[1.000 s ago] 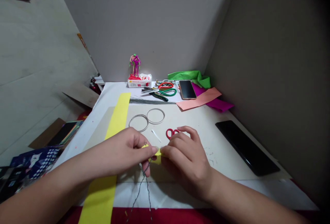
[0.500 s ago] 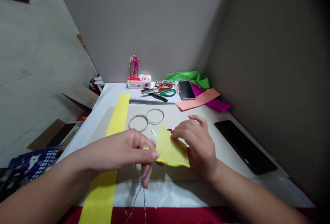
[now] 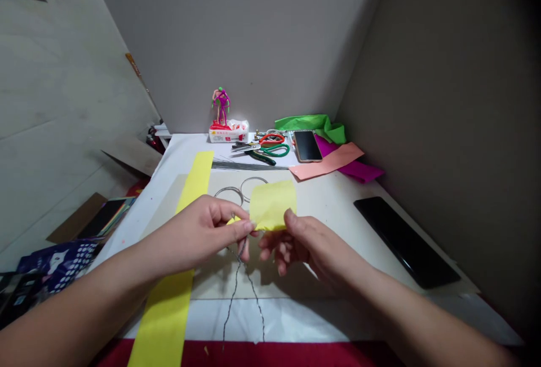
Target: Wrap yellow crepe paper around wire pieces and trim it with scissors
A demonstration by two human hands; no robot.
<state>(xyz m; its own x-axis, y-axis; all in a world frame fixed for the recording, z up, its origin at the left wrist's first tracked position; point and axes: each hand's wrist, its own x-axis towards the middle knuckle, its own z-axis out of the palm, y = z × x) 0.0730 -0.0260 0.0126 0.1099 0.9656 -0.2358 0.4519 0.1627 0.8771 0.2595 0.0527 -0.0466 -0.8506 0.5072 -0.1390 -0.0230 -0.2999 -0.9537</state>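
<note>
Grey walls [image 3: 236,45] flank the white table [image 3: 296,322], left hand [image 3: 198,231] and right hand [image 3: 304,248] pinching yellow paper [image 3: 273,204].

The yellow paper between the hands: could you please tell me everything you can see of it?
The yellow paper is a thin, matte, roughly rectangular piece with no visible print. It is held up above the table, nearly flat and facing the camera. The left hand's fingers grip its lower left corner, and the right hand's fingers hold its lower edge. It partly hides the wire rings behind it.
</note>
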